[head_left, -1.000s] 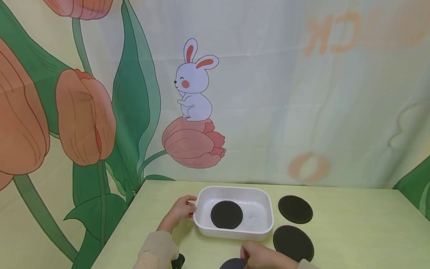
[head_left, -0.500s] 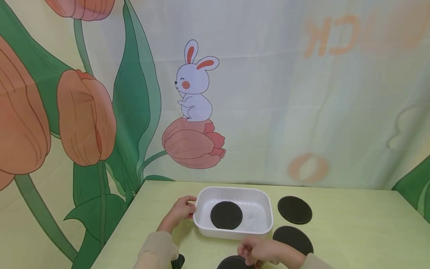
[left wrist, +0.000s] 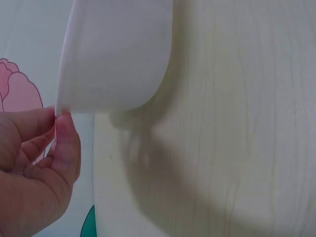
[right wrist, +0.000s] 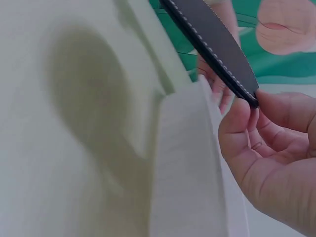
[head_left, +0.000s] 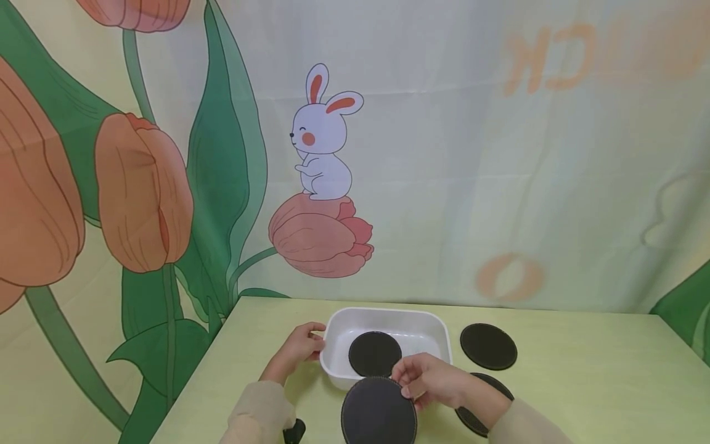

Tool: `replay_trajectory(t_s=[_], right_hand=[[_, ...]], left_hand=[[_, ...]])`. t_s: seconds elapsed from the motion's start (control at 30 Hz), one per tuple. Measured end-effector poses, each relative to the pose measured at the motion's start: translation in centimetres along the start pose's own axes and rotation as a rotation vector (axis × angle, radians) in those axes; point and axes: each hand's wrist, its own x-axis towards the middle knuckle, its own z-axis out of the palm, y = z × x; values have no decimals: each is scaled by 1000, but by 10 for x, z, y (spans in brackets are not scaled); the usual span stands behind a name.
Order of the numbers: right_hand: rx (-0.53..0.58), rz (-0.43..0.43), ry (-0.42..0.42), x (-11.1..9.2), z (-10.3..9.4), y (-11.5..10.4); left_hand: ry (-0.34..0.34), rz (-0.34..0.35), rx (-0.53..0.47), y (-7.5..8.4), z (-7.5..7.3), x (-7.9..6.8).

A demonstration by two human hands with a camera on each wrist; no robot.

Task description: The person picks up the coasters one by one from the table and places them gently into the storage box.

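Observation:
A white rectangular dish [head_left: 391, 312] stands on the table with a black round coaster [head_left: 375, 354] lying inside it. My left hand [head_left: 302, 344] pinches the dish's rim at its left end, thumb and finger meeting on the edge in the left wrist view. With thumb and fingers, my right hand [head_left: 431, 379] pinches the edge of another black coaster [head_left: 379, 412], which has pale stitching round its border [right wrist: 217, 49]. That coaster is raised and tilted in front of the dish, hiding part of its front wall.
Right of the dish, a black coaster [head_left: 488, 346] lies flat at the back. A further coaster [head_left: 471, 422] lies nearer, partly covered by the right forearm. The pale wooden table [head_left: 588, 370] ends at a printed curtain [head_left: 432, 185] with tulips and a rabbit.
My right hand has lifted the coaster from the table's near side, up and forward to the dish's front edge. The left hand stays at the rim.

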Motion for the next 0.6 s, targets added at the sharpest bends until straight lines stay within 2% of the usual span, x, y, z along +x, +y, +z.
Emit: replay_trajectory(t_s=[0.33, 0.6], right_hand=[[78, -55, 120, 20, -18, -13], [165, -61, 251, 37, -28, -8]], left_hand=[[-7, 28, -20, 1, -1, -2], [-12, 36, -38, -1, -1, -1]])
